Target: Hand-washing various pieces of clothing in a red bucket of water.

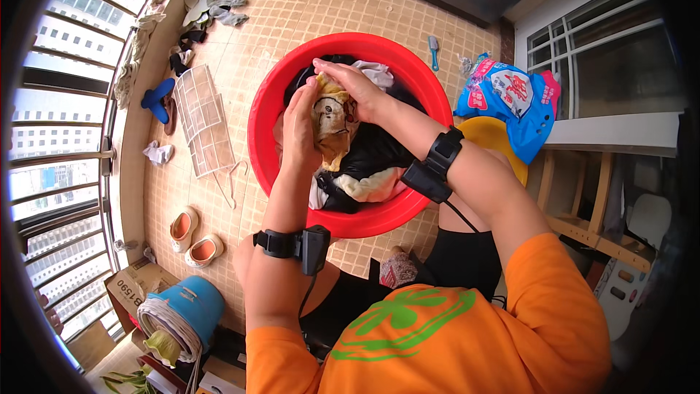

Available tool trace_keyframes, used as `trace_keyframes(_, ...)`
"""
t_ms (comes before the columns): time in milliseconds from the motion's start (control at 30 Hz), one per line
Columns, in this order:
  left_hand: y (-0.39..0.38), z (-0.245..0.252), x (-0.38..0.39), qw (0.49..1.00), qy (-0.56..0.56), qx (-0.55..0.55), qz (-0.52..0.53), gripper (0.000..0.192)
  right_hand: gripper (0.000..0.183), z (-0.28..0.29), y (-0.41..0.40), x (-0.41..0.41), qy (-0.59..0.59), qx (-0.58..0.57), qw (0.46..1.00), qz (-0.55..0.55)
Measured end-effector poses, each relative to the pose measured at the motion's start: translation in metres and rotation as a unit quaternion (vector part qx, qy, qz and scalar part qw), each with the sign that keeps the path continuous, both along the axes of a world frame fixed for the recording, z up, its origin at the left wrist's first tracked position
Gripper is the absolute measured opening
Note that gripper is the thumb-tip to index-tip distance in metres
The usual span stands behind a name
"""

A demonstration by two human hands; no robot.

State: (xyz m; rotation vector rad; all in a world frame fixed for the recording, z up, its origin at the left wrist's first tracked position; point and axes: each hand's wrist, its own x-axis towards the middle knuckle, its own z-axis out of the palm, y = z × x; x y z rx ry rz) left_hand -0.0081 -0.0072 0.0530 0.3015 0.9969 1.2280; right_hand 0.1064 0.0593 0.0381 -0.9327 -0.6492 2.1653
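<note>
Between my two hands I hold a yellow cloth item (pixel 333 115) with a cartoon face on it. My left hand (pixel 299 123) presses its left side, thumb and fingers pointing up. My right hand (pixel 355 87) lies along its upper right side with the fingertips near the top. Both are over a red plastic basin (pixel 350 225). Under and around the cloth the basin holds dark wet laundry (pixel 383 148), a white piece (pixel 374 72) at the back and a cream piece (pixel 369 185) at the front. How far the palms close round the cloth is partly hidden.
Right of the basin are a blue-handled brush (pixel 433 52), a blue detergent bag (pixel 506 98) and a yellow basin (pixel 489 134). To the left lie a clip-style drying net (pixel 202 120), socks (pixel 227 8) and a pair of shoes (pixel 194 238). A blue bucket (pixel 199 301) stands lower left.
</note>
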Motion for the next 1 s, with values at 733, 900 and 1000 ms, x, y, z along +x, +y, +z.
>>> trace_keyframes(733, -0.013, -0.017, 0.018, 0.990, 0.109, -0.076, -0.050, 0.040, 0.029, 0.012, -0.036, -0.025, -0.398, 0.459, 0.776, -0.170)
trace_keyframes(900, -0.007, -0.032, 0.009, 0.976, 0.202, 0.031, -0.079, 0.036, 0.031, -0.003, 0.000, 0.001, -0.498, 0.445, 0.733, -0.129)
trace_keyframes(1000, -0.003, -0.045, 0.002, 0.979, 0.200, -0.032, -0.013, 0.032, 0.034, -0.016, 0.000, 0.006, -0.559, 0.429, 0.708, -0.054)
